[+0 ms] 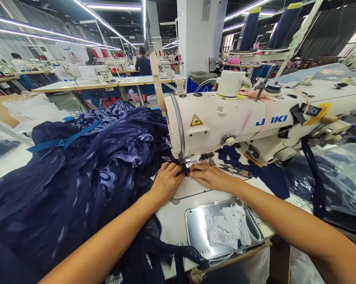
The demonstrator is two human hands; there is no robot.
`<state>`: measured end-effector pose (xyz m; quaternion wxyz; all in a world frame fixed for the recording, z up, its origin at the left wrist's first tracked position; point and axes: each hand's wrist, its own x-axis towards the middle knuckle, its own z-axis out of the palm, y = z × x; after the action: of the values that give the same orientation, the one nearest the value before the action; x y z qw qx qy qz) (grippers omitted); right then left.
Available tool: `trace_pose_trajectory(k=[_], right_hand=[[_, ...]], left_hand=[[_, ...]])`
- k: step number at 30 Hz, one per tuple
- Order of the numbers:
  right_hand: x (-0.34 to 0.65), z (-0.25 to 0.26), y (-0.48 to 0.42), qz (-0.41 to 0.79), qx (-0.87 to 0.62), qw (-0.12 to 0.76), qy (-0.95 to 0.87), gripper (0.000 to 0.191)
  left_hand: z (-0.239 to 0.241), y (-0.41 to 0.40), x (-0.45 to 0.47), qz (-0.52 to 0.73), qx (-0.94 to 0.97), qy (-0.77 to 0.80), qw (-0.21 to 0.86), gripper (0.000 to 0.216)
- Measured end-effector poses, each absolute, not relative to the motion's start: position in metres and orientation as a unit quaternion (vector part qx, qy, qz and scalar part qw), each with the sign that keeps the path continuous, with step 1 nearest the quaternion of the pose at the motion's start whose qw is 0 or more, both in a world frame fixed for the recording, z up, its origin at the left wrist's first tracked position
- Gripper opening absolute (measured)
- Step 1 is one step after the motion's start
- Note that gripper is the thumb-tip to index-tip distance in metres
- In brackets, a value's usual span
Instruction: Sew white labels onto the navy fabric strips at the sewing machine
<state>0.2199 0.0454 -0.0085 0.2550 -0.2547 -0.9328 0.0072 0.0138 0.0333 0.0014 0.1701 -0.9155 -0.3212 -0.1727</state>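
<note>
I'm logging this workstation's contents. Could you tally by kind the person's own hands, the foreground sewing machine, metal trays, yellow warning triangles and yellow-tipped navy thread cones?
Hands (left hand, right hand): 2
Foreground sewing machine: 1
Metal tray: 1
Yellow warning triangle: 1
Yellow-tipped navy thread cones: 2
Total: 7

Garment factory, JUKI sewing machine [213, 122], heaped navy fabric [77, 189], worktables [148, 80] behind, long ceiling lights [114, 7]
</note>
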Motion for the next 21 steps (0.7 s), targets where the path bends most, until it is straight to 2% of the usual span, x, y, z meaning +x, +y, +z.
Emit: trace_pose_trajectory(k=[4, 8, 13, 21], right_hand=[[0.219, -0.008, 0.042, -0.028, -0.258, 0.234, -0.937, 0.028], [0.220, -0.010, 0.041, -0.008, -0.271, 0.240, -0.932, 0.027], [0.221, -0.010, 0.042, 0.014, -0.271, 0.248, -0.930, 0.026], [0.220, -0.010, 0.041, -0.032, -0.263, 0.243, -0.933, 0.026]], left_hand=[[0.008, 0.029, 0.007, -0.165, -0.902, -0.372, 0.144, 0.019], [0.009, 0.030, 0.003, -0.163, -0.897, -0.396, 0.113, 0.019], [0.009, 0.034, 0.002, -0.158, -0.906, -0.380, 0.096, 0.019], [0.007, 0.037, 0.000, -0.133, -0.937, -0.316, 0.066, 0.029]])
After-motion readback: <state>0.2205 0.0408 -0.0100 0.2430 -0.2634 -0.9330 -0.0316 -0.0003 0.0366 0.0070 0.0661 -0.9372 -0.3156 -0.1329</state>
